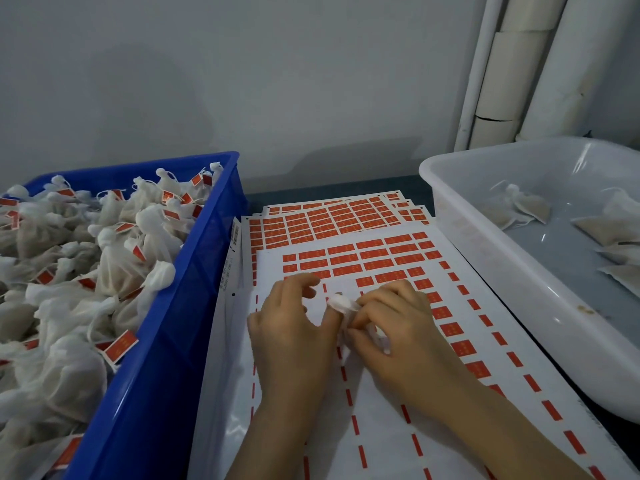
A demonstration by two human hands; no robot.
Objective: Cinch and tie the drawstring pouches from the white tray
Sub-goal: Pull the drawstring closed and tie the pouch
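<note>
- Pouch (pixel 341 304): a small white cloth pouch, bunched up, sits between the two hands in the middle of the view, just above the label sheets (pixel 377 403). Most of it is hidden behind the fingers.
- Left hand (pixel 294 327): it comes in from below. Its thumb lies against the left side of the pouch and its other fingers are curled and raised above it. It holds the pouch from that side, though I cannot tell just where the fingertips meet the cloth.
- Right hand (pixel 394 320): the knuckles face up and the fingers are curled tight. Their tips pinch the white cloth on the right side of the pouch.
- Both hands are close together, nearly touching at the pouch.
- Label sheets: white sheets printed with rows of red labels lie in overlapping layers between the two containers. The near part of the top sheet shows only thin red strips with bare white between them.
- Blue crate (pixel 166 341): it stands at the left, heaped with tied pouches (pixel 114 268). Their necks are gathered, and many carry red tags (pixel 121 346).
- White tray (pixel 485 258): it stands at the right. A few flat pouches (pixel 519 209) lie on its floor, well apart from the hands.
- Pipes (pixel 554 64): pale pipes stand upright in the far right corner against the grey wall (pixel 242 81).
</note>
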